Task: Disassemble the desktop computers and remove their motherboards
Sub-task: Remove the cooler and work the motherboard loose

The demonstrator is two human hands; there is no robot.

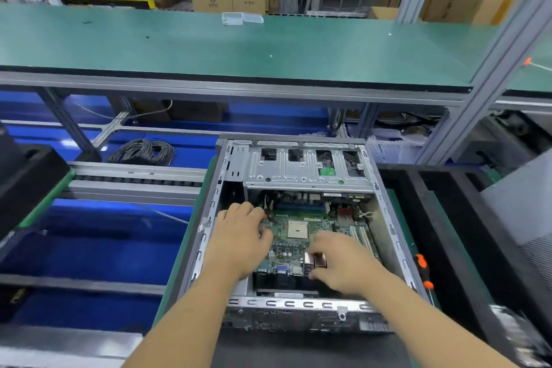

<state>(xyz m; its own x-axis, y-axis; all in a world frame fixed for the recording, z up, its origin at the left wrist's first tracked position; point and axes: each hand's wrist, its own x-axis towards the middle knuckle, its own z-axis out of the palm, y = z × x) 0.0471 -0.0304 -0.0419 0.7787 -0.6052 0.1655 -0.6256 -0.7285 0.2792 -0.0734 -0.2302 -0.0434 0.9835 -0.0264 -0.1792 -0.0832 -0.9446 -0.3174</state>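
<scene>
Open computer case [298, 158] lies on its side, green motherboard [295, 236] flat on its floor, below the metal drive cage [307, 167]. Both hands inside the case. Left hand [242, 240] on the board's left edge, fingers curled at the cables there; exact grip can't tell. Right hand [343, 260] on the board's near right, fingers curled over the port block; grip can't tell. Orange-handled screwdriver [424, 270] just right of the case.
</scene>
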